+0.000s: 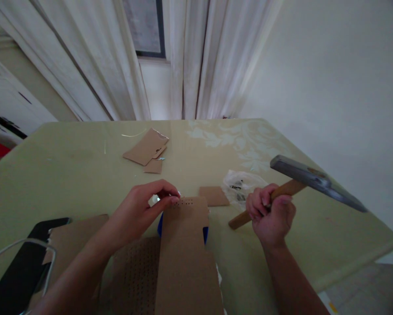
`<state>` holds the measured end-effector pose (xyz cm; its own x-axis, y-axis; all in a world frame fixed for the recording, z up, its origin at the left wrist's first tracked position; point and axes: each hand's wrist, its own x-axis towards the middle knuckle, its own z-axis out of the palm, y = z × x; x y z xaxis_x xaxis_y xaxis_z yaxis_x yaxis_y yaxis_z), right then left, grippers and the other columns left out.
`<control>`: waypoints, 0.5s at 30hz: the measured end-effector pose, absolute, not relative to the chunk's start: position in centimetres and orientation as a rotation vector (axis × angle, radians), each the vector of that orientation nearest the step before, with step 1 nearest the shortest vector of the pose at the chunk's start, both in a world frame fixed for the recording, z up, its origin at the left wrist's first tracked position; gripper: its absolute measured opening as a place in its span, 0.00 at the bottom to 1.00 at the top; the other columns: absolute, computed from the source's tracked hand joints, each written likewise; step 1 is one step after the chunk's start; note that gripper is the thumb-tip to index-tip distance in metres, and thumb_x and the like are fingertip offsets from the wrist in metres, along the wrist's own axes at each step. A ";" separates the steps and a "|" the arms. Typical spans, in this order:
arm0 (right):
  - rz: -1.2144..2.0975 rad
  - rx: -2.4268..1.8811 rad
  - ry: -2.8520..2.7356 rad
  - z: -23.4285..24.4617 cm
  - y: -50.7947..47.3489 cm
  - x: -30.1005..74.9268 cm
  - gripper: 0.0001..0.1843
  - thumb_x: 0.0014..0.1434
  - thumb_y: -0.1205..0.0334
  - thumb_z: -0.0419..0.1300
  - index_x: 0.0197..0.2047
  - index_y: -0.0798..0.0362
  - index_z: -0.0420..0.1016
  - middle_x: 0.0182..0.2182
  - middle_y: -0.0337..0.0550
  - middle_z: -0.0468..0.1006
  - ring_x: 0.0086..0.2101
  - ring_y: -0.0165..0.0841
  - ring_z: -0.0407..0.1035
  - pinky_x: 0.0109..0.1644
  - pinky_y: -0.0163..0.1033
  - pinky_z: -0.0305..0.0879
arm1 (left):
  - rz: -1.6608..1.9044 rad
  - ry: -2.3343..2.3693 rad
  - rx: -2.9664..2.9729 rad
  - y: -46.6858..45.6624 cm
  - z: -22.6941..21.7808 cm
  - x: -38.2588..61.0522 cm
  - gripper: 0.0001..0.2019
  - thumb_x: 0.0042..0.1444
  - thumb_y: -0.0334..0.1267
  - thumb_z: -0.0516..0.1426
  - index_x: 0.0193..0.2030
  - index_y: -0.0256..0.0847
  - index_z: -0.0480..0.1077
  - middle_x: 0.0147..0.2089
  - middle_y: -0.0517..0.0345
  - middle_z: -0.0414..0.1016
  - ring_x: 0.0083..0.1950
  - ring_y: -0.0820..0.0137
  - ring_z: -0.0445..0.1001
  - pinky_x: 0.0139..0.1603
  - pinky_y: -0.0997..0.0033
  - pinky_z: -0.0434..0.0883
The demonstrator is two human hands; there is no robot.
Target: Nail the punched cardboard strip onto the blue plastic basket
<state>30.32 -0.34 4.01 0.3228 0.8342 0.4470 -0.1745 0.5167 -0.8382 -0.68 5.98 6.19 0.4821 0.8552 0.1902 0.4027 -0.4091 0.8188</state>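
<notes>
My right hand (271, 215) is wrapped round the wooden handle of a hammer (310, 179), whose grey metal head is raised above the table to the right. My left hand (140, 211) pinches something small and pale at the far edge of a long cardboard strip (186, 253) with rows of small holes near its top. The strip lies over a blue object (160, 225) that shows only at both its sides. A second perforated cardboard sheet (135, 275) lies beside the strip, under my left forearm.
On the pale green table (68, 175) lie cardboard scraps (147, 151) at the back, a small cardboard square (213, 196), a clear plastic bag (240, 186) with small dark pieces, and a black object (22, 262) with a grey cable at the left. Curtains hang behind.
</notes>
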 end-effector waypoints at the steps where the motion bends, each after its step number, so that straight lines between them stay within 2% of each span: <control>1: 0.754 -0.769 -1.036 3.9 -0.3 30.3 0.28 0.74 0.37 0.64 0.31 0.48 0.68 0.19 0.27 0.53 0.16 0.24 0.45 0.17 0.29 0.47 | 0.767 1.014 2.013 6.2 6.5 -0.2 0.08 0.72 0.42 0.63 0.45 0.44 0.82 0.40 0.59 0.87 0.40 0.68 0.82 0.38 0.75 0.75; 6: 0.750 -0.755 -1.061 3.8 -0.1 30.1 0.28 0.74 0.37 0.63 0.31 0.48 0.68 0.19 0.27 0.52 0.16 0.24 0.45 0.17 0.29 0.48 | 0.674 0.897 2.063 7.1 6.7 1.7 0.07 0.72 0.38 0.61 0.44 0.45 0.82 0.41 0.62 0.88 0.41 0.70 0.83 0.41 0.75 0.74; 15: 0.733 -0.745 -1.067 3.4 -0.2 29.5 0.26 0.74 0.39 0.64 0.31 0.48 0.68 0.21 0.28 0.54 0.17 0.24 0.43 0.17 0.29 0.46 | 0.706 0.856 2.103 7.3 6.2 0.8 0.09 0.73 0.36 0.59 0.47 0.47 0.83 0.43 0.63 0.89 0.43 0.70 0.84 0.46 0.74 0.75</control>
